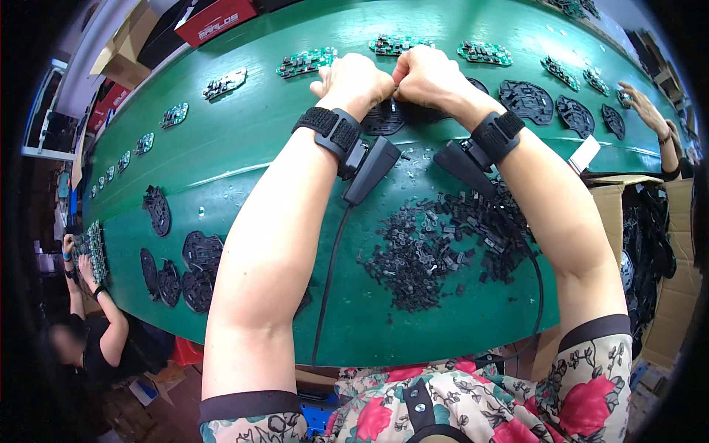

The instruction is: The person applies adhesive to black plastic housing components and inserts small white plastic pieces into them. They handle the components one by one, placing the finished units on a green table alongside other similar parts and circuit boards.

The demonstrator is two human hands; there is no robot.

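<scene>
My left hand (353, 83) and my right hand (432, 81) meet at the far middle of the green table, both with curled fingers. Between and below them lies a black plastic shell (384, 122), partly covered by the hands. What the fingertips pinch is hidden. Just beyond the hands are green circuit boards, one (306, 62) at the left and another (399, 44) behind the knuckles. Nearer to me spreads a loose pile of small black plastic parts (413, 255). Each wrist wears a black strap with a cabled black module (373, 171).
More boards (484, 52) run in a curved row along the table. Black shells lie at right (526, 102) and left (201, 251). A cardboard box (609, 214) of black shells stands at right. Co-workers' hands show at far right (646, 111) and far left (87, 269).
</scene>
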